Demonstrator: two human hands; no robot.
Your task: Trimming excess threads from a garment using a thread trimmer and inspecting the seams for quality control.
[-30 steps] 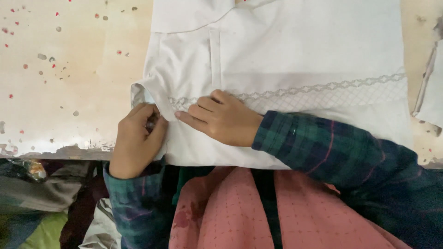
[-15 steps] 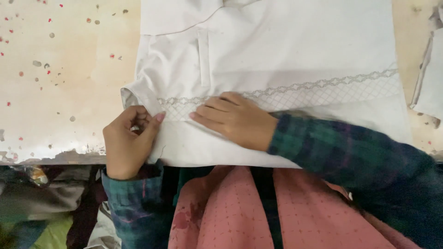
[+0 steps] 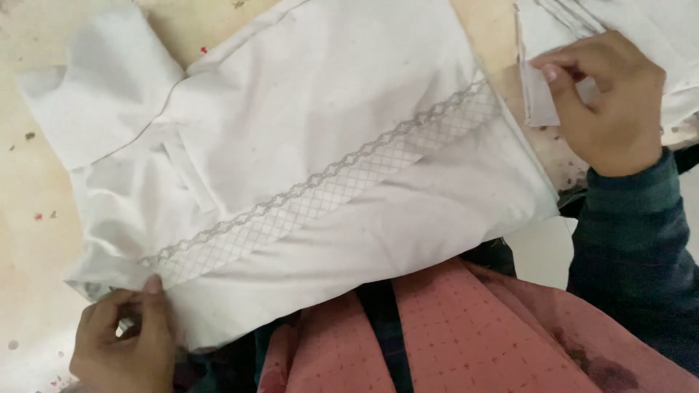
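A white garment (image 3: 306, 138) with a grey lattice trim band (image 3: 328, 182) lies spread on a pale worktable (image 3: 29, 211), its collar flap toward the upper left. My left hand (image 3: 124, 342) pinches the garment's lower left edge by the end of the trim. At the upper right, my right hand (image 3: 601, 98) grips a small white fabric piece (image 3: 540, 102) from a pile of white cloth (image 3: 641, 29), apart from the garment.
The table is speckled with small red and dark flecks (image 3: 36, 216). A pink patterned apron (image 3: 466, 335) and my dark plaid sleeve (image 3: 633, 247) fill the bottom right. The table's near edge runs under the garment's hem.
My right hand left the trim band and reached right to the white cloth pile, taking a small piece. The garment now lies tilted. My left hand stays on its lower left edge.
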